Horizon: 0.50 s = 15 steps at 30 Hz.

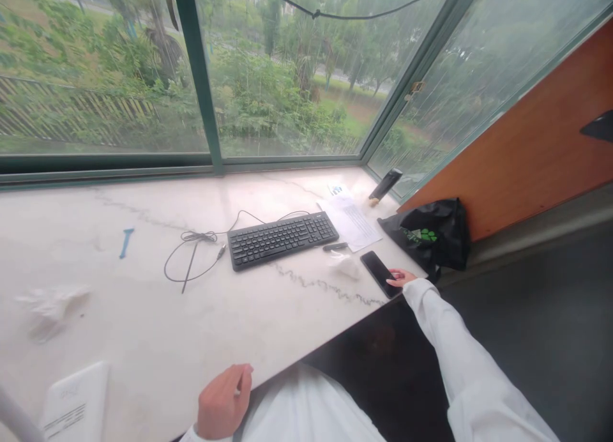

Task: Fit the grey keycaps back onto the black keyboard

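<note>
At the table's right edge lies a black smartphone (380,273), screen up. My right hand (401,278) holds its near right side, with fingertips over the screen's edge. My left hand (224,400) rests at the front edge of the table, fingers curled in, and I see nothing in it. A crumpled white tissue (343,264) sits just left of the phone. Beyond that are a small black pen-like object (334,246) and a black keyboard (283,237).
Printed paper sheets (352,221) lie right of the keyboard, and a black bag (431,234) behind the phone. A dark upright object (385,185) leans by the window. Leftward are a coiled cable (198,236), a blue tool (126,243), crumpled tissue (52,308) and a white box (76,400).
</note>
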Tool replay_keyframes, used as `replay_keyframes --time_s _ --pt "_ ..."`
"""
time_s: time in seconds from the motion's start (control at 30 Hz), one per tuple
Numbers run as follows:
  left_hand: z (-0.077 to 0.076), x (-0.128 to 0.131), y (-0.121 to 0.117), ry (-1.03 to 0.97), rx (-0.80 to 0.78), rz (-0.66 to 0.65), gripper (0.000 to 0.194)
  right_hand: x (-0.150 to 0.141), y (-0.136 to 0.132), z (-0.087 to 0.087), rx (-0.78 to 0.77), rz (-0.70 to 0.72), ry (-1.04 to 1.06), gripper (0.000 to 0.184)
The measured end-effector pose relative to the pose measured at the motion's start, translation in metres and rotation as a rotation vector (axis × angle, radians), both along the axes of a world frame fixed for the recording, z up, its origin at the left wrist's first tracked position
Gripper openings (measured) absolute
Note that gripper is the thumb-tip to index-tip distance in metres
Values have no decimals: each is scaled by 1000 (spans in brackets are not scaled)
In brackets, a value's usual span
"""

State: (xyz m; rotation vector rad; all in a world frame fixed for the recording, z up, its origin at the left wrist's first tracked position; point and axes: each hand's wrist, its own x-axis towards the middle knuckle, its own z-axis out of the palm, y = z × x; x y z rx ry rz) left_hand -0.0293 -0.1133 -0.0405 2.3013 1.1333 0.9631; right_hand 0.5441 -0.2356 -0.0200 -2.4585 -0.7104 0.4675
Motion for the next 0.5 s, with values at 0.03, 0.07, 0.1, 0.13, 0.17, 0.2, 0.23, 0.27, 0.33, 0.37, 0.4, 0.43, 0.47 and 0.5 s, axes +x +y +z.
replay_keyframes --time_s 0.03,0.07,0.1,0.13,0.17,0.2,0.23,0.27,0.33,0.37,0.4,0.43,0.47,0.5 --pt "1 1 0 13 11 10 23 1 0 -1 -9 -1 32 39" --pt "2 2 0 22 24 18 23 2 -1 -1 -21 -3 78 41" --pt "3 3 0 27 40 24 23 2 -1 -1 -32 -7 122 43" --pt "4 4 0 32 57 29 23 3 -2 0 -38 -11 150 45" --pt "5 5 0 39 73 38 23 2 -2 0 -42 -14 171 47" --pt "5 6 0 53 89 53 23 2 -3 1 -44 -16 189 48" --pt "6 7 0 70 104 75 23 1 -4 2 -46 -16 204 49" --pt "6 8 -1 92 116 104 23 0 -4 3 -45 -14 218 50" --pt "6 10 -3 142 133 185 25 -2 -7 3 -44 -7 248 50" --pt "5 11 -5 164 136 232 26 -3 -8 3 -44 -2 264 50" --pt "5 12 -6 181 135 283 26 -2 -10 2 -43 4 283 50" --pt "4 13 -6 192 125 337 26 -2 -11 2 -41 11 305 50" --pt "3 13 -6 196 103 389 26 0 -13 1 -38 17 329 50" --pt "2 12 -5 194 65 440 26 2 -14 0 -36 23 352 49"
